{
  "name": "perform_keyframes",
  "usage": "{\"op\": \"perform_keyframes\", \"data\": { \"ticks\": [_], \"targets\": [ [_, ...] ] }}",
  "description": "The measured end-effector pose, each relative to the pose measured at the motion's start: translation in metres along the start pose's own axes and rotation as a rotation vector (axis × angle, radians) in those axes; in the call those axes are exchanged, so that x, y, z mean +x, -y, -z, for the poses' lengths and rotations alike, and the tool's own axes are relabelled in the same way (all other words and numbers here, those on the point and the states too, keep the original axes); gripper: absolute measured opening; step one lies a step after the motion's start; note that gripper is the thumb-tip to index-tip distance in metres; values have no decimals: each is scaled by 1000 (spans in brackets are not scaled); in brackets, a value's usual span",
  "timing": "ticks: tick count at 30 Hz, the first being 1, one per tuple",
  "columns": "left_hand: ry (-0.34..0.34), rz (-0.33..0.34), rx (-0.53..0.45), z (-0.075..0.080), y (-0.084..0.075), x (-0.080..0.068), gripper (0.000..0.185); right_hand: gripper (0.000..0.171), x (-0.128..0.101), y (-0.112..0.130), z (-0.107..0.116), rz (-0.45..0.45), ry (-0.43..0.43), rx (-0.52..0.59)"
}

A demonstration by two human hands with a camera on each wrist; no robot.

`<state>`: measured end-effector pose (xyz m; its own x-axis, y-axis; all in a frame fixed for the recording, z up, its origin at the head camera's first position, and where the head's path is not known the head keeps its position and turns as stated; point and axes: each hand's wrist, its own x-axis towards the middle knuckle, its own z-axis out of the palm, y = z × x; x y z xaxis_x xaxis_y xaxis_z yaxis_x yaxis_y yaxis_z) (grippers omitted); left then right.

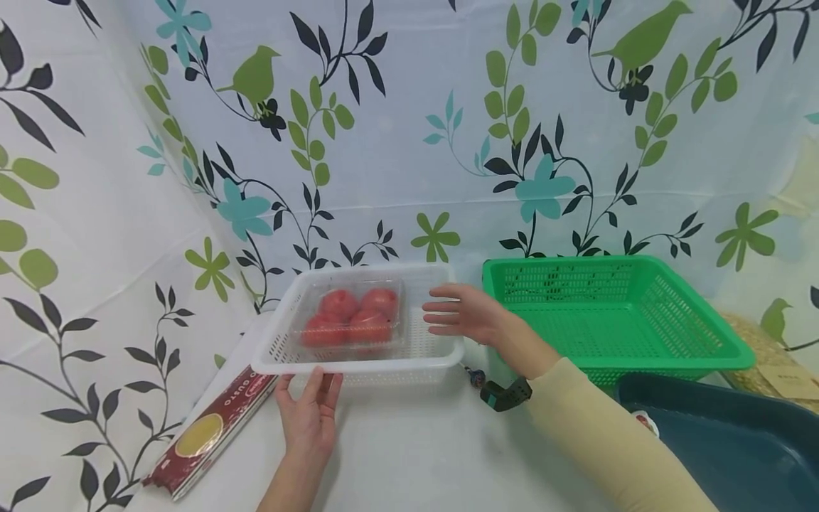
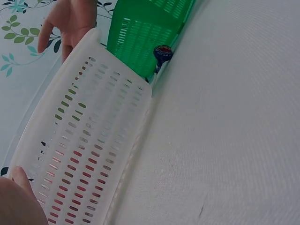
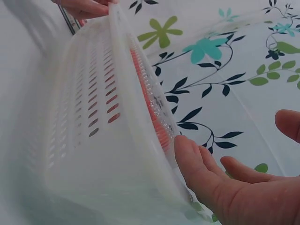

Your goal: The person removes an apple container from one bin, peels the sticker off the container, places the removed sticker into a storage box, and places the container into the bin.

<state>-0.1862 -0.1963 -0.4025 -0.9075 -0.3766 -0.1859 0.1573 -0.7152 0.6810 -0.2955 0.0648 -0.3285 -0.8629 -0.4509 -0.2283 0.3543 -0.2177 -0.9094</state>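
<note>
Nearest me, white counter (image 1: 409, 455), a pasta box (image 1: 211, 432) at left, my left grip (image 1: 309, 419) flat against the white basket (image 1: 358, 366) of packed tomatoes (image 1: 350, 318). My right grip (image 1: 466, 313) is spread beside its rim. Beyond: green basket (image 1: 614, 313), floral curtain (image 1: 397, 128).

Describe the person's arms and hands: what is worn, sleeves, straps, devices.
Both hands are bare, with no gloves or rings visible. The right arm wears a long, pale cream-yellow sleeve that ends at the wrist. Beneath that wrist hangs a small dark device with teal edging. The left hand and its forearm are uncovered: no sleeve shows in the head view.
</note>
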Motion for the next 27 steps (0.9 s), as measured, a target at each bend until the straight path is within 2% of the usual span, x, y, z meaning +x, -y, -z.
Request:
{"op": "perform_keyframes", "data": {
  "ticks": [9,16,22,27],
  "targets": [
    [-1,1,-11,2,0,0,69,51,-28,0,7,-6,90,-52],
    [-14,-11,-13,4,-3,0,60,51,-49,-5,10,-28,93,-90],
    [-26,0,22,4,-7,-1,63,53,-69,-13,16,-24,110,-120],
    [-6,16,46,6,-7,0,65,55,-84,-17,25,-1,126,-140]
  ]
}}
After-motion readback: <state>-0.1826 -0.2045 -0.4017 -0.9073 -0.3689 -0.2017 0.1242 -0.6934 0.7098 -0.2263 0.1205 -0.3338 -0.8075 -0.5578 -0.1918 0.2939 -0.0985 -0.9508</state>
